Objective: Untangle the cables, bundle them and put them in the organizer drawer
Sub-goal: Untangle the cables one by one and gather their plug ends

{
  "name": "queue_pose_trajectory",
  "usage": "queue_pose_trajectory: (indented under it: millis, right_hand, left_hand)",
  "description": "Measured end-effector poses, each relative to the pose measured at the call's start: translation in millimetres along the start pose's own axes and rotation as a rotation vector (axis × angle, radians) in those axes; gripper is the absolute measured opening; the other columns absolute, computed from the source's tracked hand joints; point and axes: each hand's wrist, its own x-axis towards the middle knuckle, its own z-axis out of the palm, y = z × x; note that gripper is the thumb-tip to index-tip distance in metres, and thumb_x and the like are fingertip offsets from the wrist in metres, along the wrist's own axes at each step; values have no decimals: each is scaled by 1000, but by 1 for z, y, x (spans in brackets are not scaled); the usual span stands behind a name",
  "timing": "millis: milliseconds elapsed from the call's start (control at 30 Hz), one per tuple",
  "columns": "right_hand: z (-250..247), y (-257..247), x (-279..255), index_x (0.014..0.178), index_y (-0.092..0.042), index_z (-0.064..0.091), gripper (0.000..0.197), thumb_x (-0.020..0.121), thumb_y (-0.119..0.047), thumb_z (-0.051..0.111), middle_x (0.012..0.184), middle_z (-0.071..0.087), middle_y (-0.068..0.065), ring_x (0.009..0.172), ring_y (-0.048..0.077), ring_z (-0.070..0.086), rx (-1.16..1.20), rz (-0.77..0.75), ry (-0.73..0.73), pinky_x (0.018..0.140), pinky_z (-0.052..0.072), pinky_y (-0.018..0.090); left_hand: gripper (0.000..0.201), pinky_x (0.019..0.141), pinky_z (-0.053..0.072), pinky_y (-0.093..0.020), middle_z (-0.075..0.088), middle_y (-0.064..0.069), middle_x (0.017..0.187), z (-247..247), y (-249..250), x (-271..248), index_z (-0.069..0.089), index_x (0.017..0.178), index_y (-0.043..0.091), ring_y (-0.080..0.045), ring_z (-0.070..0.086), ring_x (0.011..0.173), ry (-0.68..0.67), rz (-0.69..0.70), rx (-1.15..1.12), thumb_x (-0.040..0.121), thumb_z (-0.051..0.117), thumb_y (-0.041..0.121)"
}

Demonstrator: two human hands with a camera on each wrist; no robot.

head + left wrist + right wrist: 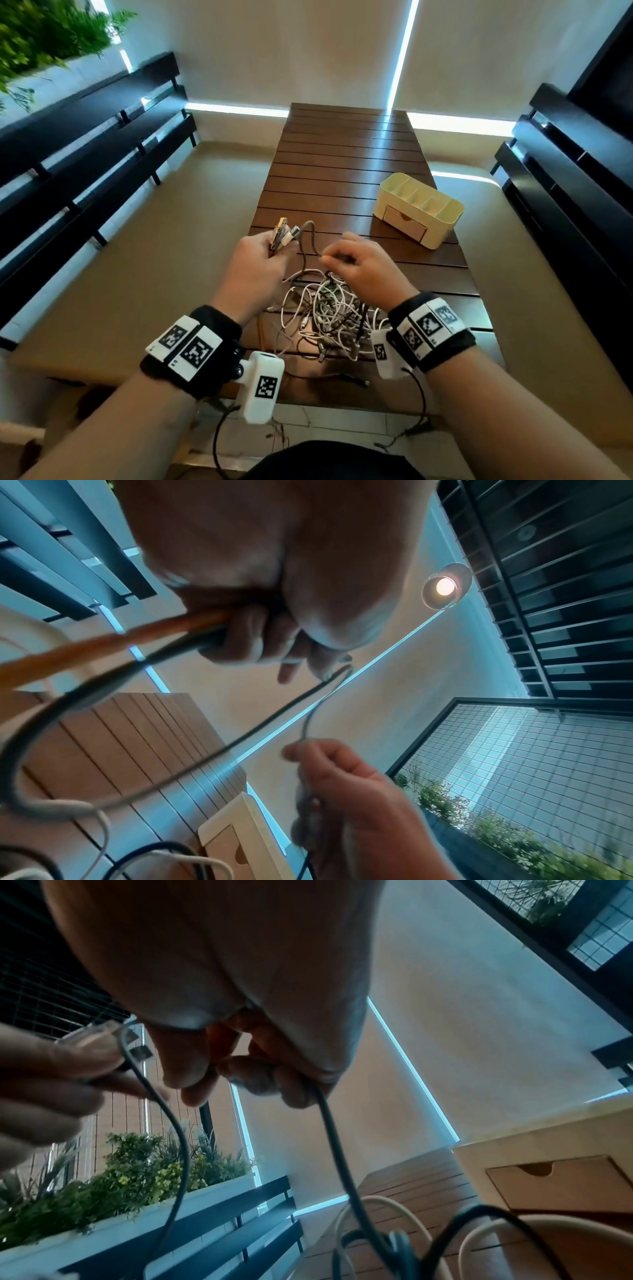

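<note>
Left hand: left hand (255,255) is raised above the desk (346,161), fingers curled round a clutch of cable ends (283,234) whose plugs stick out past the thumb; the left wrist view shows an orange lead (103,642) and a dark lead (164,649) running out of the fist.
Right hand: right hand (363,263) is up at about the same height, just right of the left hand, thumb and forefinger pinched on a thin dark cable (310,240); the other fingers are curled in.
Cable between hands: dark cable rises from the left hand's clutch, arches over and drops to the right hand's pinch; past that pinch it hangs down toward the pile, as the right wrist view shows (335,1150).
Tangle: knotted pile of cables (329,315), mostly white with some dark strands, lies on the near part of the desk, below and between the two hands, nearer the wrists than the fingers.
Organizer: cream organizer (419,209) stands on the desk beyond and to the right of the right hand, well apart from the tangle; its top compartments are open upward.
Drawer: drawer (404,222) in the organizer's front is closed, its notch facing the person.
Surroundings: dark slatted benches (85,144) stand to either side; green plants (51,31) are at upper left.
</note>
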Motion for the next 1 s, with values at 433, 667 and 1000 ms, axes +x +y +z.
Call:
queue_pose_trajectory:
  millis: [433, 667, 1000]
  right_hand:
    - [-13, -9, -5, 87, -12, 76, 3, 88, -14, 74, 79, 57, -7, 70, 4, 52, 49, -1, 48, 67, 45, 24]
    - [-10, 0, -19, 89, -19, 68, 9, 96, -23, 64, 75, 61, -7, 61, 2, 51, 156, 126, 88, 60, 44, 17]
    - [-10, 11, -19, 86, -25, 64, 18, 101, -29, 55, 67, 58, -13, 60, 6, 48, 279, 266, 180, 63, 46, 29]
  left_hand:
    - [32, 58, 37, -33, 50, 10, 58, 23, -8, 12, 56, 68, 23, -9, 41, 54, -298, 5, 97, 98, 60, 31]
    - [27, 51, 33, -27, 48, 14, 47, 11, -9, 6, 63, 77, 16, -4, 39, 43, -306, -46, -6, 99, 58, 32]
    - [30, 51, 31, -28, 46, 12, 47, -19, -18, 1, 66, 82, 8, -9, 38, 45, -185, -231, 5, 100, 57, 30]
